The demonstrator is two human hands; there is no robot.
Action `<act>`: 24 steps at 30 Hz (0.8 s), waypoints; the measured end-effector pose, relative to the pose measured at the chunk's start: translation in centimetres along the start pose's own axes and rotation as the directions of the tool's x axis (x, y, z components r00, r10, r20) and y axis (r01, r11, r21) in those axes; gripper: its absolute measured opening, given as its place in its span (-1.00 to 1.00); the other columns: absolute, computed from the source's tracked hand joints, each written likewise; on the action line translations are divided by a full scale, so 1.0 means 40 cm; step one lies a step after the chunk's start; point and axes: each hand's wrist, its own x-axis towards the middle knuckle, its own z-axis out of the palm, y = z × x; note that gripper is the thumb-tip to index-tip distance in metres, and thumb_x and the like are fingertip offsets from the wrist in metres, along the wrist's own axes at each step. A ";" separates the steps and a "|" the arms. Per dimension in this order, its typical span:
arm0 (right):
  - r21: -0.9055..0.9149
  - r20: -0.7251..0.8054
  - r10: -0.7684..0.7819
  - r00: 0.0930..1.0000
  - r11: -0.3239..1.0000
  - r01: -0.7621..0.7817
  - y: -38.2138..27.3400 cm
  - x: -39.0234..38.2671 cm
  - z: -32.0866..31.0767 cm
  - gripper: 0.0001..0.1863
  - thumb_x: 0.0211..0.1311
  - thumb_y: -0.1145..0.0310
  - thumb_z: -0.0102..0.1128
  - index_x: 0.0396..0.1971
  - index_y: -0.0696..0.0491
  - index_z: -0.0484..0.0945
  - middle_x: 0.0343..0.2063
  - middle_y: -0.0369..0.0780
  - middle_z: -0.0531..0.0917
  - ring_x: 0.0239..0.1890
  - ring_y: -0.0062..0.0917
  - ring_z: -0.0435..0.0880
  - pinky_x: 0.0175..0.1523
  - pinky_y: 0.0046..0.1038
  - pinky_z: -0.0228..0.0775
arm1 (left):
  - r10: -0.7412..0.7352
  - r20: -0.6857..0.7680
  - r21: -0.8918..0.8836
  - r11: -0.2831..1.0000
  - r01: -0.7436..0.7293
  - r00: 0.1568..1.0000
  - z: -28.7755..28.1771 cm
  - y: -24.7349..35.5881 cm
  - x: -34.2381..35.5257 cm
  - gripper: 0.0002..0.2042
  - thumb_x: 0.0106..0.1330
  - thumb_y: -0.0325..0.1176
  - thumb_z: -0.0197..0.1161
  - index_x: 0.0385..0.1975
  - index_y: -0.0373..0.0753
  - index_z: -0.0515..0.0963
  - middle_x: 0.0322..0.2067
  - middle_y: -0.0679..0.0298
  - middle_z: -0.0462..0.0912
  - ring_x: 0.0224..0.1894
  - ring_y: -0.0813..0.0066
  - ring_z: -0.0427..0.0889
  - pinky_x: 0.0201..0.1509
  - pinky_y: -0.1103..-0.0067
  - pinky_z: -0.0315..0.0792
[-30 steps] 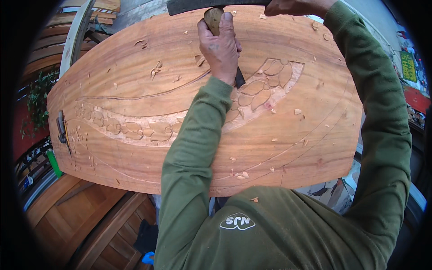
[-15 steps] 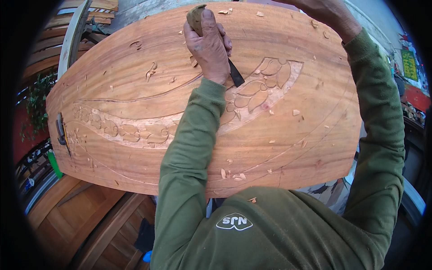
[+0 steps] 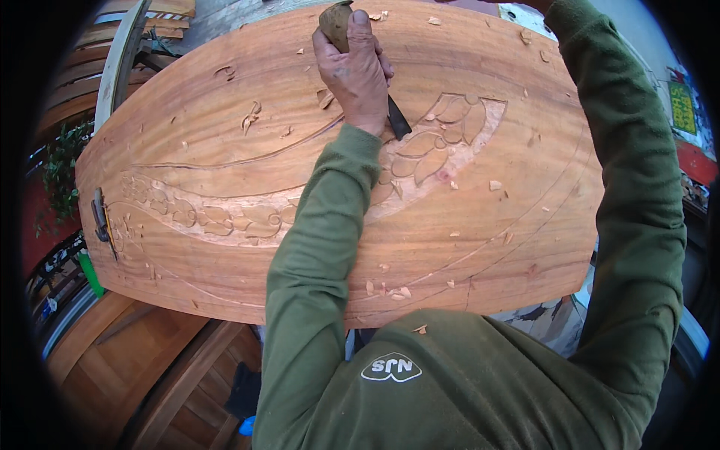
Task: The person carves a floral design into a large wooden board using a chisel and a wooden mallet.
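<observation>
My left hand (image 3: 356, 86) is closed round the thick handle of a chisel (image 3: 398, 120). Its dark flat blade slants down to the right, its tip at the carved leaf pattern. That pattern (image 3: 259, 202) runs as a curved band of leaves and scrolls across a large wooden panel (image 3: 517, 251), its ground cut lower and paler. Part of the band lies hidden behind my left forearm. Only a sliver of my right hand (image 3: 529, 3) shows at the top edge, above the panel's far right side; its fingers and anything in them are cut off.
Loose wood shavings (image 3: 251, 118) are scattered over the panel. A dark metal tool (image 3: 98, 216) and a thin yellow stick lie at its left end. Panelled wooden boards (image 3: 135, 345) stand below left, slatted timber (image 3: 90, 71) and a plant beyond.
My right hand has risen almost wholly out of the picture, its forearm further up. My left hand and the chisel have shifted slightly to the right.
</observation>
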 end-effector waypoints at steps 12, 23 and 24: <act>-0.034 -0.125 -0.061 0.990 0.998 0.057 0.021 0.008 0.015 -0.11 0.09 0.46 0.29 0.54 -0.16 0.35 -0.11 0.00 0.72 -0.14 -0.19 0.70 -0.01 -0.22 0.55 | -0.055 -0.016 0.027 0.998 0.055 0.998 0.011 -0.003 -0.010 -0.63 0.55 -0.04 0.35 -0.14 -0.17 0.38 -0.57 0.36 0.50 -0.74 0.65 0.45 -0.74 0.65 0.28; -0.167 -0.344 -0.237 0.909 0.968 0.189 0.020 -0.018 0.020 -0.14 0.00 0.51 0.53 0.42 0.06 0.46 0.17 -0.06 0.68 0.24 -0.28 0.64 0.31 -0.28 0.52 | -0.106 -0.048 0.006 0.994 0.106 0.993 0.075 0.046 0.009 -0.72 0.63 -0.02 0.22 -0.06 -0.12 0.50 -0.61 0.47 0.43 -0.75 0.75 0.34 -0.76 0.71 0.12; -0.168 -0.344 -0.230 0.910 0.969 0.182 0.022 -0.024 0.008 -0.14 0.00 0.51 0.53 0.42 0.06 0.46 0.17 -0.06 0.68 0.24 -0.28 0.64 0.31 -0.28 0.52 | -0.111 -0.043 0.003 0.994 0.111 0.993 0.079 0.035 0.009 -0.72 0.63 -0.02 0.22 -0.06 -0.12 0.50 -0.61 0.47 0.43 -0.75 0.75 0.34 -0.76 0.71 0.12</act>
